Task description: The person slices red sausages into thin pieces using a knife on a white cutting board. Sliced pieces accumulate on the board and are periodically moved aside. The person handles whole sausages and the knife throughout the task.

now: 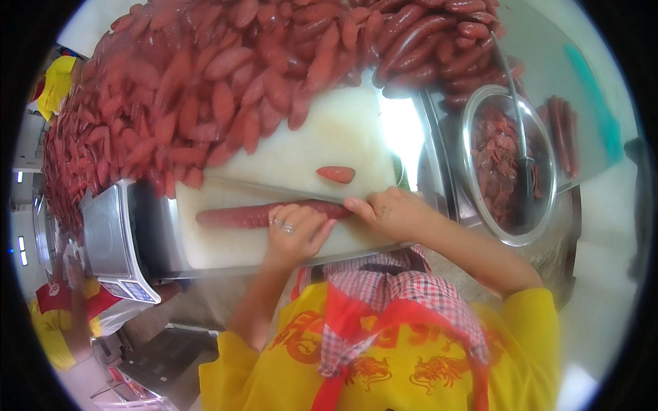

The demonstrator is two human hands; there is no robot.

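A long dark red sausage (236,216) lies across a white cutting board (226,255). My left hand (295,233), with rings on a finger, is closed over its middle and right part. In my right hand (397,214) is a knife (274,190); its blade points left along the sausage's far side, and the fingers hide the handle. My right thumb is at the sausage's right end. Beyond the blade rests a short cut piece of sausage (336,175).
A large heap of cut sausage pieces (226,61) covers the far left, with whole sausages (418,41) at far right. A metal bowl (467,140) at right holds reddish scraps and a long dark-handled tool (525,185). A scale (110,222) stands left; another person (58,308) is beyond.
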